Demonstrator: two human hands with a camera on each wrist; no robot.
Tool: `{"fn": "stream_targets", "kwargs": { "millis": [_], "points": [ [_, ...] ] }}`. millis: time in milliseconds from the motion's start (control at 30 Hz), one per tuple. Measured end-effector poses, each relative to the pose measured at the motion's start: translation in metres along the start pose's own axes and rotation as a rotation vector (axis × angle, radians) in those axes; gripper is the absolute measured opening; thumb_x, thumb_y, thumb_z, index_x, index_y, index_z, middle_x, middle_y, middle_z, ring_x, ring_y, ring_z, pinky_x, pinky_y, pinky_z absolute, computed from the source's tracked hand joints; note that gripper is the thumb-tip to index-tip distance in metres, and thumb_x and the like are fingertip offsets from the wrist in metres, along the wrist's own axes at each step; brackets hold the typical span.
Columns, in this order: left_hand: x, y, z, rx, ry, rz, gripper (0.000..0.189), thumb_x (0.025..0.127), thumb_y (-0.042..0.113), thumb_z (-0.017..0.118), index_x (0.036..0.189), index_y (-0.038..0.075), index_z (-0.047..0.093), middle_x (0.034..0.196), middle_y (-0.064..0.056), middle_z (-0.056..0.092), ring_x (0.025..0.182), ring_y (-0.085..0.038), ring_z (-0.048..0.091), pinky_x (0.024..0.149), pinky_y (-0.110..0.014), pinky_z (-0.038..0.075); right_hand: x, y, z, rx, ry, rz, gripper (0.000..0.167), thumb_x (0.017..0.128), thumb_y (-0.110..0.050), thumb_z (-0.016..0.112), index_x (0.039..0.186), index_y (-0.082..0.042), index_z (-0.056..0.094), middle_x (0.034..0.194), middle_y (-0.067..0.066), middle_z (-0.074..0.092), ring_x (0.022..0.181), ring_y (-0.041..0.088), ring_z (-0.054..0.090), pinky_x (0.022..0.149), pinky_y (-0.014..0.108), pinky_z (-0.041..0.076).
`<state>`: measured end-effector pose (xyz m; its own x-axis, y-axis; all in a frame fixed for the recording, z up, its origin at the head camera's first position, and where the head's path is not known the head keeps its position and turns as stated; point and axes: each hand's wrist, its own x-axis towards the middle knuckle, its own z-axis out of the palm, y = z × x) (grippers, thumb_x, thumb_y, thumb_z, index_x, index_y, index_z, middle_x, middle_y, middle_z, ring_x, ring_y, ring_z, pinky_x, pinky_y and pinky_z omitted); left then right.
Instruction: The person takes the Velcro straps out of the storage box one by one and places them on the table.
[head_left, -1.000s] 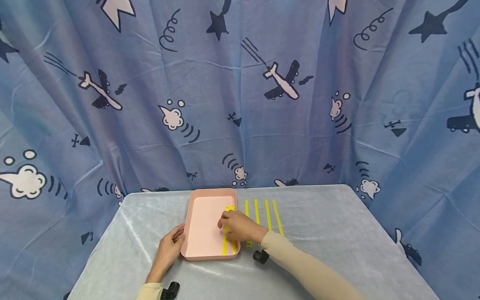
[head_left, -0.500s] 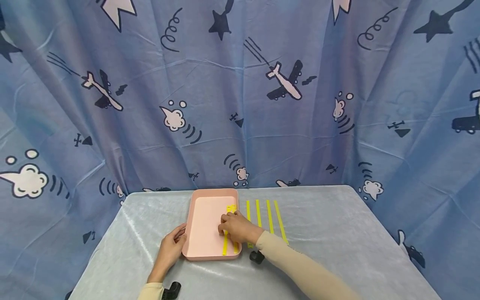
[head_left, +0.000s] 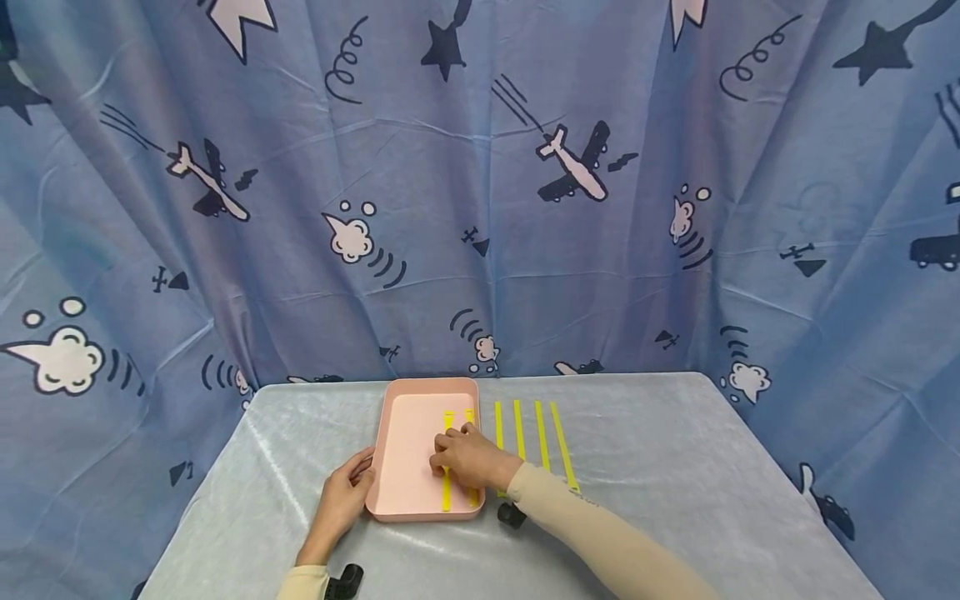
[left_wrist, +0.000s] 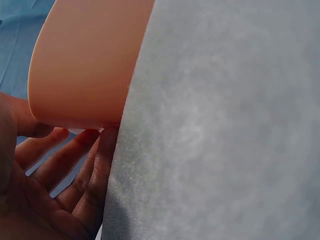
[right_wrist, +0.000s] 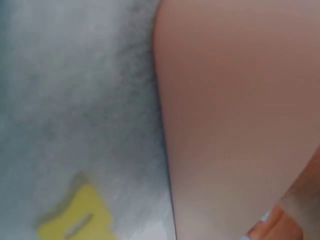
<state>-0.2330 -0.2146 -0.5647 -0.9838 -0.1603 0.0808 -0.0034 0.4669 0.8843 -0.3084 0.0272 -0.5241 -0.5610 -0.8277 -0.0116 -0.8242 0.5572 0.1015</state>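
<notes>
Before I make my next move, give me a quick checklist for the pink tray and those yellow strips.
1. Pink tray resting on the table: ok.
2. Left hand touching the tray's left side: ok.
3. Right hand above the tray: ok, fingers over the inner yellow strip.
4. Firm pinch on that strip: cannot tell, the fingertips' contact isn't clear.
5. Inner strip clear of the outer yellow strip: ok where visible; the hand hides part of both.
6. Four yellow strips right of the tray, spaced apart: ok where visible.
</notes>
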Motion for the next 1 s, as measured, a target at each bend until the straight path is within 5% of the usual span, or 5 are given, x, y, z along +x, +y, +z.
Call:
{"fn": "stream_targets", "kwargs": {
  "millis": [200,433,1000],
  "points": [
    [0.0002,0.0002,0.0009,0.002,-0.005,-0.003,0.04,0.098,0.011,0.057,0.138,0.01,0.057,0.127,-0.014,0.067,0.114,-0.026,0.065,0.09,-0.025,0.053,0.0023,-0.0015,0.0017,-0.041,0.017,-0.044,0.022,0.088,-0.014,0.07,0.093,-0.034,0.064,0.101,-0.012,0.057,0.094,0.01,0.053,0.082,0.031,0.039],
    [0.0,0.0018,0.0012,0.003,-0.01,-0.01,0.041,0.098,0.01,0.056,0.139,0.009,0.056,0.128,-0.015,0.067,0.114,-0.027,0.065,0.093,-0.032,0.054,0.005,-0.0023,0.0028,-0.023,-0.014,-0.034,0.023,0.091,-0.025,0.07,0.109,-0.038,0.066,0.112,-0.011,0.059,0.101,0.011,0.054,0.089,0.032,0.043],
    [0.0004,0.0002,0.0015,0.001,-0.006,-0.009,0.04,0.098,0.011,0.057,0.138,0.01,0.057,0.127,-0.014,0.067,0.112,-0.025,0.066,0.089,-0.024,0.053,0.0057,-0.0007,0.0072,0.046,-0.001,0.015,0.017,0.093,-0.027,0.068,0.105,-0.038,0.066,0.107,-0.011,0.058,0.097,0.01,0.054,0.078,0.026,0.037]
  ]
}}
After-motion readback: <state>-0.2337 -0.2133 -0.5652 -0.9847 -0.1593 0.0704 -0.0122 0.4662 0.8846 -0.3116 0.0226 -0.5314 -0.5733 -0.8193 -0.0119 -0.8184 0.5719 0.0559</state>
